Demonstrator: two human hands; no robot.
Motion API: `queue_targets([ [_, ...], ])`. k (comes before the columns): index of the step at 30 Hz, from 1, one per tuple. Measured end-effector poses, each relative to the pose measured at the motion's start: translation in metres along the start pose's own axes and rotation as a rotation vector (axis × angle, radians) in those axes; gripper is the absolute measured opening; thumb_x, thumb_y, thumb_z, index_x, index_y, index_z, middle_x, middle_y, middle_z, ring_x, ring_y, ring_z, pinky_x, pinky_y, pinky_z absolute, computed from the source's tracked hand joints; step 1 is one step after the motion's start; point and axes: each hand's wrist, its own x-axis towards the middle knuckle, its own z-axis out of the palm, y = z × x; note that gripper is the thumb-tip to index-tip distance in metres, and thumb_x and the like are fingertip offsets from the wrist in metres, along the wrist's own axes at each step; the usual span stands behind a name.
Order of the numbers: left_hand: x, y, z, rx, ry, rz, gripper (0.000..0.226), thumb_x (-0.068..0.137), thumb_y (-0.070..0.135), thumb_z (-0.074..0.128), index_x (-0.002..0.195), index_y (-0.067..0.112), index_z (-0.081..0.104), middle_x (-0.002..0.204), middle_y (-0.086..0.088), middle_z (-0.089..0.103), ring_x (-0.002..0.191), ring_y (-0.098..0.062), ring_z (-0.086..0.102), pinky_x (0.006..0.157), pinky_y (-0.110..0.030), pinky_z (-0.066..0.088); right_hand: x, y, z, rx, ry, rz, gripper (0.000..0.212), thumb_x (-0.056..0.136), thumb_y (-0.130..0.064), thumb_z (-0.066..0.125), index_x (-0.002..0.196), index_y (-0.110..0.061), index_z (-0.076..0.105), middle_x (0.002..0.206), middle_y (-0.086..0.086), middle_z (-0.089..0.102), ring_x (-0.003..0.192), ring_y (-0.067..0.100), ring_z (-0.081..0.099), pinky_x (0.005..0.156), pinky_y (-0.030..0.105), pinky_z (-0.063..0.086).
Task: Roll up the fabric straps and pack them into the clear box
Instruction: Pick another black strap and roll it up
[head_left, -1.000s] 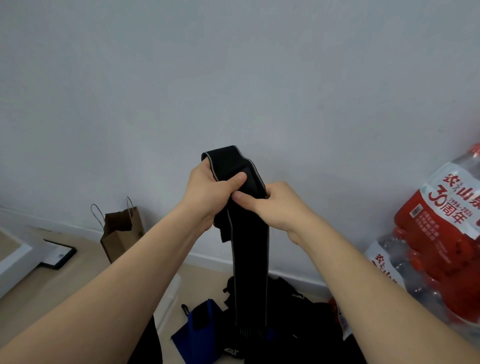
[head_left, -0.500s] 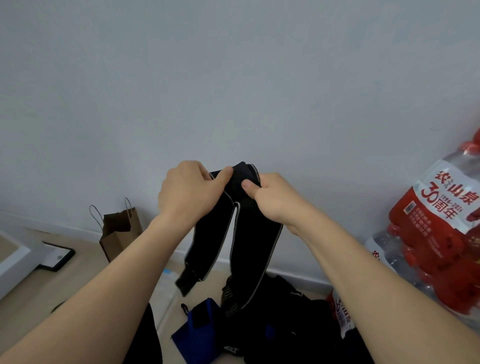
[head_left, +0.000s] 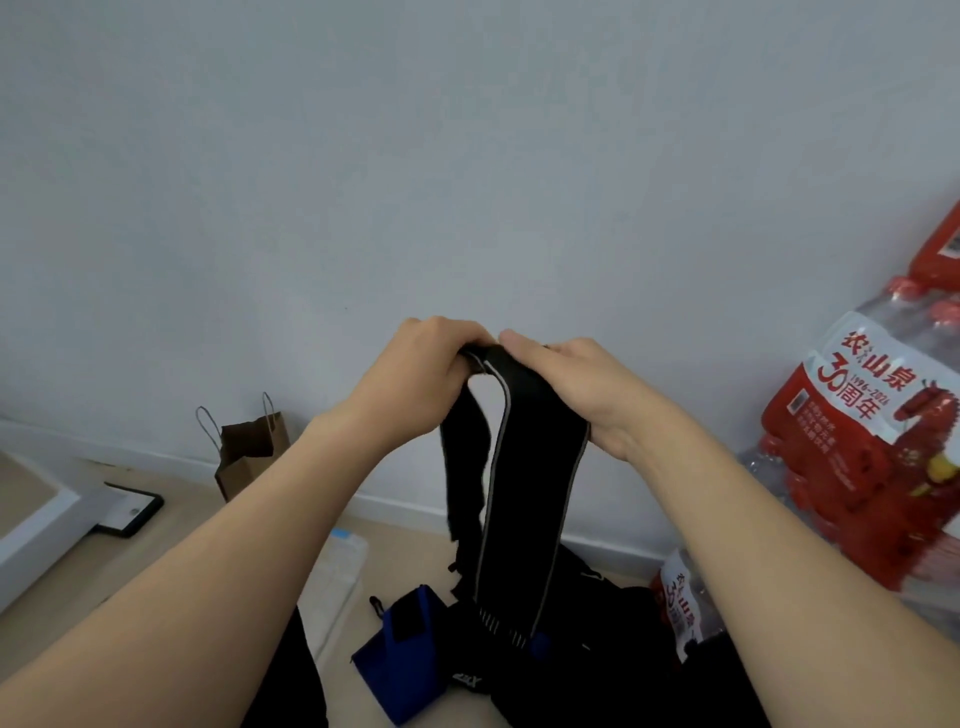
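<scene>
Where it folds over, limp black grey-edged fabric strap (head_left: 524, 467) is pinched by left grip (head_left: 415, 374) and right grip (head_left: 582, 389) | red bottle-pack label (head_left: 857, 387) reads 30周年

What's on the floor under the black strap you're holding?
A heap of black fabric, with a blue fabric piece beside it. The black strap hides the heap's middle.

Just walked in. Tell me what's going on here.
A person holds a black strap up, left hand and right hand both gripping its folded top. Two lengths hang down toward dark gear on the floor. The clear box lies there too; no roll shows yet.
</scene>
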Motion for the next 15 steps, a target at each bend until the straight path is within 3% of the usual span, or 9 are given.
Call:
queue_targets([
  [2, -0.001, 0.007, 0.002, -0.032, 0.004, -0.077, 0.026, 0.098, 0.002, 0.048, 0.101, 0.018, 0.068, 0.092, 0.000, 0.076, 0.089, -0.027, 0.068, 0.076, -0.039, 0.051, -0.010, 0.000, -0.005, 0.115, -0.063, -0.010, 0.049, 0.096, -0.050, 0.078, 0.110, -0.003, 0.080, 0.088, 0.008, 0.080, 0.072, 0.018, 0.076, 0.062, 0.027, 0.059],
  [5, -0.008, 0.017, 0.005, -0.158, 0.048, -0.151, 0.029, 0.089, -0.003, 0.047, 0.096, 0.019, 0.065, 0.089, 0.003, 0.077, 0.084, -0.019, 0.070, 0.069, -0.031, 0.052, -0.022, 0.004, -0.011, 0.102, -0.080, -0.057, 0.031, 0.098, -0.033, 0.080, 0.117, -0.009, 0.079, 0.108, 0.013, 0.083, 0.092, 0.027, 0.079, 0.087, 0.040, 0.063],
  [6, -0.010, 0.019, 0.005, -0.241, 0.058, -0.182, 0.034, 0.087, -0.005, 0.047, 0.096, 0.021, 0.068, 0.088, 0.005, 0.079, 0.080, -0.014, 0.072, 0.066, -0.028, 0.053, -0.025, 0.005, -0.012, 0.088, -0.075, -0.064, 0.025, 0.099, -0.029, 0.079, 0.117, -0.011, 0.079, 0.109, 0.014, 0.082, 0.094, 0.028, 0.079, 0.090, 0.041, 0.063],
  [9, -0.016, 0.025, 0.008, -0.415, 0.009, -0.225, 0.041, 0.088, -0.001, 0.052, 0.101, 0.029, 0.078, 0.085, 0.008, 0.082, 0.077, -0.009, 0.077, 0.065, -0.026, 0.059, -0.031, 0.006, -0.014, 0.088, -0.054, -0.058, 0.017, 0.102, -0.025, 0.075, 0.112, -0.012, 0.079, 0.104, 0.011, 0.083, 0.089, 0.025, 0.080, 0.080, 0.036, 0.064],
  [11, -0.016, 0.026, 0.012, -0.361, -0.038, -0.210, 0.043, 0.087, 0.000, 0.050, 0.099, 0.028, 0.081, 0.087, 0.009, 0.081, 0.085, -0.011, 0.076, 0.072, -0.024, 0.059, -0.033, 0.005, -0.016, 0.052, -0.040, -0.054, 0.017, 0.104, -0.028, 0.072, 0.108, -0.012, 0.079, 0.098, 0.007, 0.083, 0.084, 0.021, 0.079, 0.074, 0.032, 0.062],
  [15, -0.016, 0.018, 0.017, -0.203, -0.087, -0.212, 0.043, 0.086, -0.001, 0.045, 0.094, 0.027, 0.077, 0.081, 0.008, 0.075, 0.079, -0.007, 0.069, 0.058, -0.011, 0.046, -0.031, 0.007, -0.017, -0.061, -0.040, -0.048, 0.030, 0.107, -0.040, 0.067, 0.100, -0.014, 0.080, 0.085, 0.001, 0.081, 0.072, 0.014, 0.075, 0.062, 0.024, 0.057],
])
